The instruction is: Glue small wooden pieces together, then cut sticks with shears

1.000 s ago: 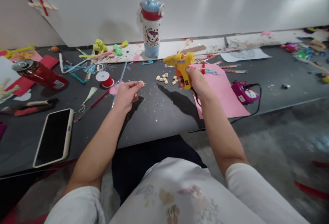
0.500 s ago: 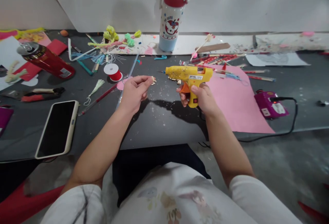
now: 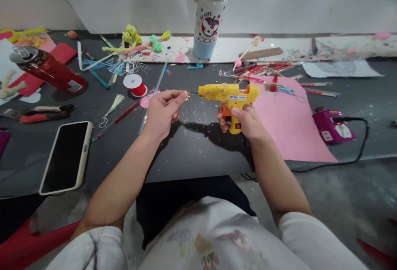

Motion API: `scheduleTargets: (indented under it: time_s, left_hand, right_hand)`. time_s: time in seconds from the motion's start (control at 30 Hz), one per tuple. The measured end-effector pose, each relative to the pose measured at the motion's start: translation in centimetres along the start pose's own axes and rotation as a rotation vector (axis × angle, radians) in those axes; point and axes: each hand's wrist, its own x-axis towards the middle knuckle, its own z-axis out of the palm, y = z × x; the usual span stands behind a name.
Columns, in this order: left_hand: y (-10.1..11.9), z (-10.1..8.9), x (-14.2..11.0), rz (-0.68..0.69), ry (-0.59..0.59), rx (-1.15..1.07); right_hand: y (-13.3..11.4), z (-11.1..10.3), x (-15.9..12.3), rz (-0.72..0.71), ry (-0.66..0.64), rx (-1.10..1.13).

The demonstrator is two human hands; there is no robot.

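Note:
My right hand [image 3: 245, 123] grips the handle of a yellow glue gun [image 3: 228, 94] with an orange trigger, held level above the dark table [image 3: 192, 154]. Its nozzle points left and meets a small pale wooden piece [image 3: 186, 93] pinched between the thumb and fingers of my left hand [image 3: 163, 111]. Both hands hover just over the table's middle, where pale crumbs are scattered.
A phone [image 3: 66, 156] lies at the near left. Behind it are a red can [image 3: 46, 69] on its side, a red ribbon spool [image 3: 135, 84], tassels and sticks. A water bottle [image 3: 211, 17] stands at the back. Pink paper [image 3: 285, 123] and a purple device [image 3: 330, 125] with a black cable lie right.
The glue gun has swung round and come down to the left, so that its nozzle now reaches the small piece in my left hand. My left hand stays pinched on the piece.

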Motion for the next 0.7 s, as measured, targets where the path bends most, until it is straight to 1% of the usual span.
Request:
scheduleTargets:
  time_s: [0.27, 0.53, 0.7]
  left_hand:
    - [-0.02, -0.04, 0.13, -0.014, 0.010, -0.002]
    - [-0.28, -0.16, 0.17, -0.008, 0.010, 0.046]
    - [-0.22, -0.08, 0.12, -0.012, 0.019, 0.024]
  right_hand:
    - [0.33, -0.31, -0.01, -0.010, -0.042, -0.023]
    - [0.22, -0.29, 0.00, 0.010, -0.034, -0.060]
    - [0.34, -0.41, -0.04, 0.009, -0.041, -0.043]
